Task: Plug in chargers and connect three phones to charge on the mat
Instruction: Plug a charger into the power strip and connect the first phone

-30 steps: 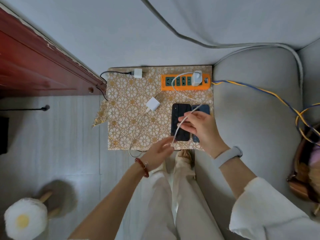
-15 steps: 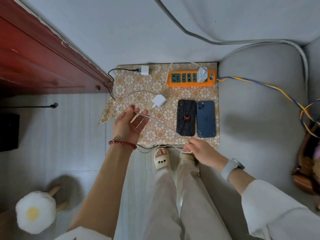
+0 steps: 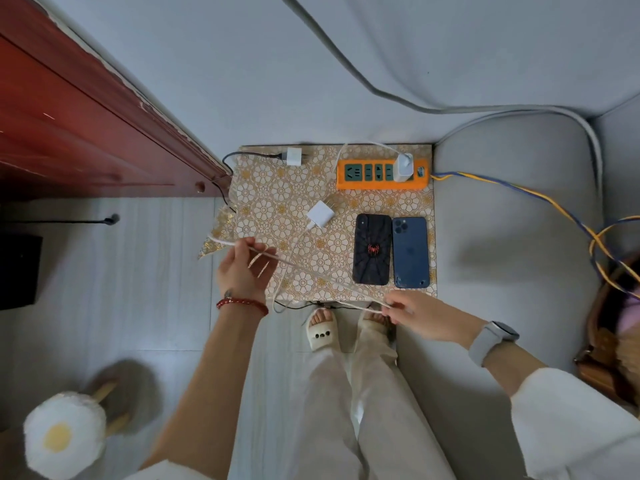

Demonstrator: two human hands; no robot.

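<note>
A gold floral mat (image 3: 270, 199) carries an orange power strip (image 3: 381, 183) with one white charger (image 3: 403, 167) plugged in. A black spider-case phone (image 3: 372, 249) and a blue phone (image 3: 411, 252) lie side by side face down. Two loose white chargers lie on the mat: one mid-mat (image 3: 320, 214), one at the back edge (image 3: 293, 156) with a black cord. A white cable (image 3: 322, 277) is stretched taut between my hands. My left hand (image 3: 242, 270) holds it over the mat's left edge with fingers loosely spread. My right hand (image 3: 412, 311) pinches the other end by the mat's front edge.
A grey sofa cushion (image 3: 512, 237) borders the mat on the right, with a blue-yellow cord (image 3: 519, 194) running to the strip. A red wooden cabinet (image 3: 86, 126) stands at left. My feet in slippers (image 3: 322, 329) are just before the mat. An egg-shaped stool (image 3: 64, 434) sits lower left.
Both hands left the phones and drew the white cable apart. My left hand went left over the mat's edge; my right hand dropped to the front edge.
</note>
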